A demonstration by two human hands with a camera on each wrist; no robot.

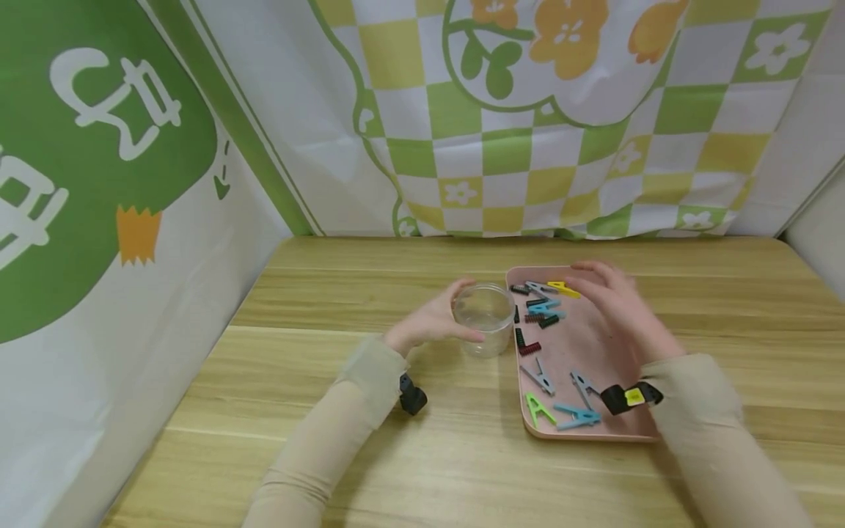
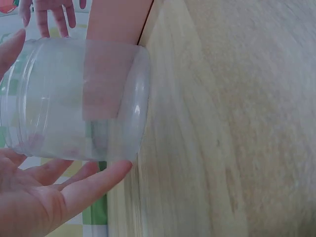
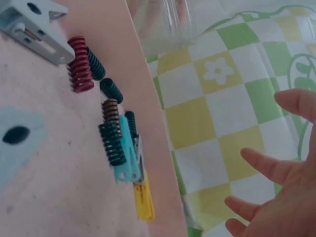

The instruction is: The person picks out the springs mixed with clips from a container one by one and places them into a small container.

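A clear plastic jar (image 1: 486,317) stands on the wooden table just left of a pink tray (image 1: 594,433). My left hand (image 1: 455,312) grips the jar (image 2: 74,98), thumb on one side and fingers (image 2: 94,182) on the other. My right hand (image 1: 594,290) hovers over the tray's far end with spread fingers (image 3: 266,165), holding nothing. Below it lie a yellow clothespin (image 1: 564,288), teal clothespins (image 1: 544,308) and dark springs (image 3: 111,143). A red spring (image 1: 529,349) lies near the tray's left rim. Grey, green and blue clothespins (image 1: 577,416) lie at the near end.
The wooden table (image 1: 462,462) runs to a green-and-yellow checkered cloth (image 1: 528,161) at the back and a green-and-white cloth (image 1: 99,220) on the left. Small black cameras are strapped to both wrists (image 1: 630,396).
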